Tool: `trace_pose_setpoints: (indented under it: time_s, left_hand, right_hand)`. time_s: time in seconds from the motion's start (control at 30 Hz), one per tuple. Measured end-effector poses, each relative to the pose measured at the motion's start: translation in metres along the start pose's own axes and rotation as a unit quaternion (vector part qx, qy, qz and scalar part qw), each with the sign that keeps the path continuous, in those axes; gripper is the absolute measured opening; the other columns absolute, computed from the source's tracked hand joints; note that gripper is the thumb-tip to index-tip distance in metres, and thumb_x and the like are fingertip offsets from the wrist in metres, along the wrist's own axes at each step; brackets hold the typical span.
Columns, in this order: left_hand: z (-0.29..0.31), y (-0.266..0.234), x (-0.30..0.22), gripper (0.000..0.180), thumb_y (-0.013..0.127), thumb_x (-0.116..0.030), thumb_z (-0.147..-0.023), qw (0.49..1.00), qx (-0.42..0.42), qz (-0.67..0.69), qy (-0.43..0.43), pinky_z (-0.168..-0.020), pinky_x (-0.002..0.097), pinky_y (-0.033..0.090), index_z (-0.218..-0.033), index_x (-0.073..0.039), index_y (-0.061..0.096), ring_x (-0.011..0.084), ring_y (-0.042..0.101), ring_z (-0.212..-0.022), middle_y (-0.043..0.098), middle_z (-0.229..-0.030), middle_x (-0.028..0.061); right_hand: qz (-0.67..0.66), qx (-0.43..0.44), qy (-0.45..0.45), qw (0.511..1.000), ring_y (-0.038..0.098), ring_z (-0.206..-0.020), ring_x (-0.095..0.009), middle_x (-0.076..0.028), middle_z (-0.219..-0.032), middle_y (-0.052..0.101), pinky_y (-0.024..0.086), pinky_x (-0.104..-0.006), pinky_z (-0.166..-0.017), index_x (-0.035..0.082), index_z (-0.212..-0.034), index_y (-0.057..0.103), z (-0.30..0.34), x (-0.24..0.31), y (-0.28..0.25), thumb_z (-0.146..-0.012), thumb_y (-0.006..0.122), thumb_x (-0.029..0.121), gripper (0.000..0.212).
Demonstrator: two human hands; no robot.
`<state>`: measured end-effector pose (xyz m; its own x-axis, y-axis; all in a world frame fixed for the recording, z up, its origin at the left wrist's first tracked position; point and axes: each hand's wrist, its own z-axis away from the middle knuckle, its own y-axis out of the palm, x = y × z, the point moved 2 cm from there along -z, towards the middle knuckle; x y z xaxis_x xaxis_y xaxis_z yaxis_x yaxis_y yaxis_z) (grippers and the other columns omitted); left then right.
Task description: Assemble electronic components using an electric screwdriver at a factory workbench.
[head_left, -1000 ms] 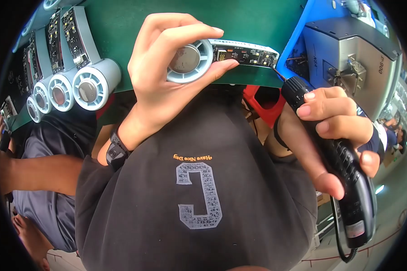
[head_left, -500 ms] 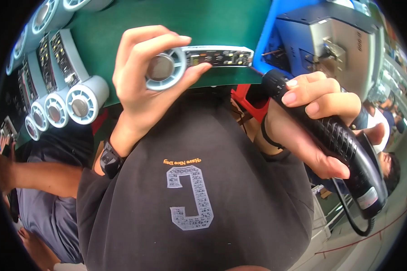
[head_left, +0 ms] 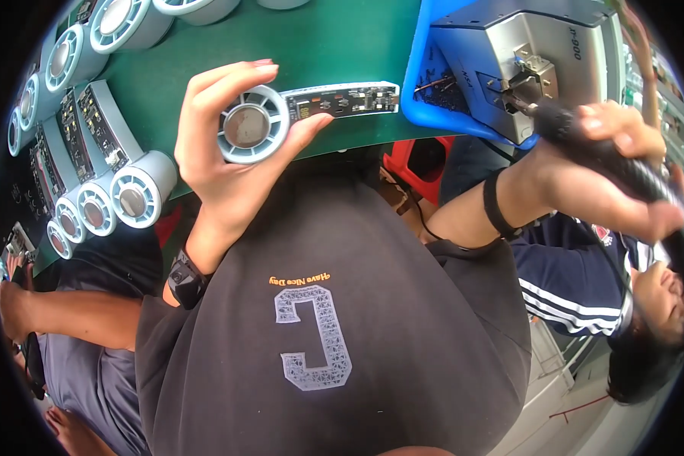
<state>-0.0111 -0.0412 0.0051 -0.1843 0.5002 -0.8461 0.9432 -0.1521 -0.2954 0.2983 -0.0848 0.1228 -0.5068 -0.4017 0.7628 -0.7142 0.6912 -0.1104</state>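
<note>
My left hand (head_left: 214, 176) is closed round the ring-shaped end of a light-blue fan-like housing (head_left: 281, 121), held above the green table. A narrow circuit board (head_left: 346, 102) lies exposed along its handle, which points right. My right hand (head_left: 596, 182) grips a black electric screwdriver (head_left: 566, 129), blurred by motion. Its tip is at the metal outlet block (head_left: 538, 76) on the front of a grey box-shaped machine (head_left: 479, 53); whether they touch I cannot tell. Part of the screwdriver's body is hidden behind my fingers.
The machine stands in a blue tray (head_left: 416, 99) with small dark screws (head_left: 435, 90). Several similar light-blue housings (head_left: 140, 190) with exposed boards line the green table (head_left: 342, 45) at left. A red stool (head_left: 425, 163) is below the table edge. Other people sit on both sides.
My right hand has moved the screwdriver right and away from the board's end, up to the machine. My left hand and the housing have shifted slightly left in view.
</note>
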Motion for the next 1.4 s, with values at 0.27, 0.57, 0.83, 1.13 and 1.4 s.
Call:
trace_pose_setpoints:
  time_s: [0.27, 0.57, 0.83, 1.13, 1.4]
  left_hand:
    - [-0.004, 0.006, 0.003, 0.061, 0.101, -0.006, -0.068, 0.999, 0.009, 0.032, 0.019, -0.08, 0.0348, 0.06, -0.122, -0.003, 0.072, 0.0255, 0.071, -0.097, 0.07, -0.112, 0.0124]
    - [-0.001, 0.003, 0.0, 0.059, 0.1, -0.005, -0.069, 0.999, 0.012, 0.031, 0.008, -0.076, 0.0344, 0.06, -0.12, -0.003, 0.072, 0.0252, 0.071, -0.095, 0.069, -0.11, 0.0126]
    - [-0.001, 0.001, -0.002, 0.058, 0.1, -0.005, -0.069, 1.0, 0.009, 0.026, -0.002, -0.076, 0.0348, 0.06, -0.12, -0.003, 0.073, 0.0251, 0.071, -0.093, 0.069, -0.111, 0.0126]
    - [-0.002, 0.002, 0.003, 0.052, 0.099, -0.007, -0.071, 0.998, 0.01, 0.059, 0.0, -0.077, 0.0353, 0.06, -0.118, -0.005, 0.075, 0.0248, 0.071, -0.094, 0.068, -0.11, 0.0114]
    - [-0.001, 0.002, 0.005, 0.059, 0.1, -0.005, -0.068, 0.997, 0.02, 0.076, 0.008, -0.079, 0.0344, 0.06, -0.121, -0.003, 0.073, 0.0253, 0.072, -0.098, 0.07, -0.111, 0.0132]
  right_hand:
    - [-0.137, -0.081, -0.117, 0.98, 0.051, -0.046, -0.02, -0.004, -0.065, 0.049, 0.042, -0.0322, -0.043, 0.008, -0.092, 0.052, 0.045, 0.049, 0.057, -0.103, 0.03, 0.082, 0.078]
    - [0.113, -0.104, -0.141, 0.978, 0.051, -0.047, -0.02, -0.006, -0.066, 0.051, 0.043, -0.0314, -0.044, 0.008, -0.094, 0.053, 0.002, 0.018, -0.006, -0.104, 0.032, 0.079, 0.075]
    - [-0.084, 0.016, 0.05, 0.995, 0.052, -0.048, -0.02, -0.007, -0.071, 0.054, 0.046, -0.0327, -0.047, 0.006, -0.105, 0.054, 0.004, 0.004, 0.013, -0.104, 0.038, 0.076, 0.071]
    - [-0.13, 0.0, -0.107, 0.986, 0.049, -0.048, -0.017, -0.005, -0.081, 0.05, 0.036, -0.0316, -0.039, 0.012, -0.121, 0.054, 0.07, 0.062, 0.091, -0.107, 0.04, 0.073, 0.064]
    - [-0.134, 0.145, -0.133, 0.971, 0.047, -0.044, -0.017, -0.006, -0.081, 0.05, 0.035, -0.0306, -0.037, 0.013, -0.132, 0.053, 0.074, 0.052, 0.107, -0.107, 0.038, 0.074, 0.067]
